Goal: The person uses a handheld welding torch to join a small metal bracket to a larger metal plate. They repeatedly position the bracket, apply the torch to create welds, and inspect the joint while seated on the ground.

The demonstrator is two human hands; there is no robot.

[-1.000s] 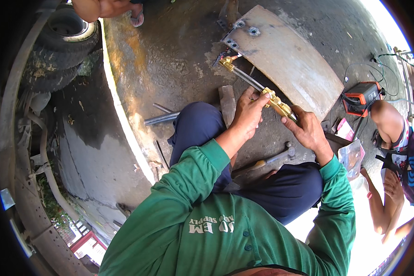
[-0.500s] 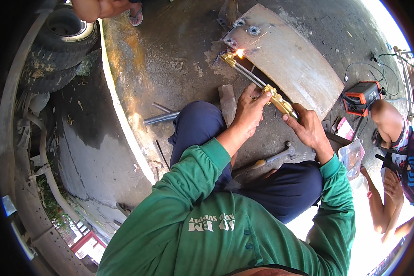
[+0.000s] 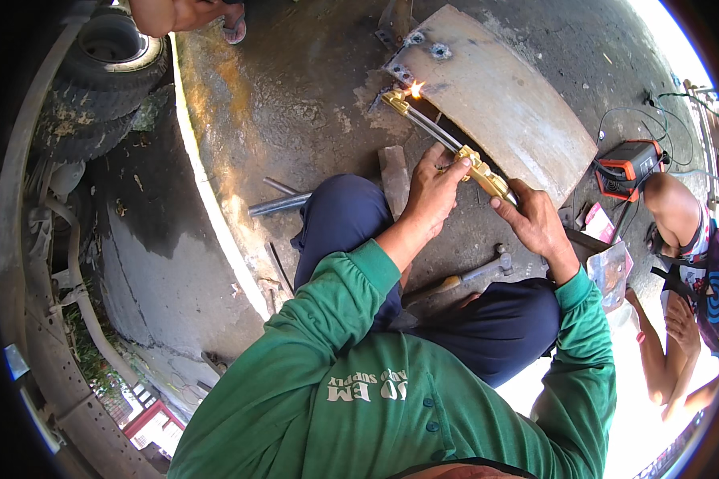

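A brass cutting torch [image 3: 442, 134] with silver tubes runs across both my hands, its head pointing to the far left. My left hand [image 3: 434, 193] is closed round the valve body at its middle. The rear of the handle is in the grip of my right hand [image 3: 535, 221]. At the torch tip a small orange flame [image 3: 415, 89] glows against the near-left edge of a rusty steel plate [image 3: 511, 108]. Several burnt holes mark the far-left end of that plate.
A hammer [image 3: 475, 273] lies by my knees, with a metal pipe [image 3: 280, 204] and a brick-like block [image 3: 394, 180] to the left. An orange-black welding machine [image 3: 631, 169] with cables stands right. People sit at right and far left. Tires [image 3: 108, 76] are stacked left.
The bright streaks of sparks at the torch tip have gone, and a small flame shows there. My hands and the torch have hardly moved.
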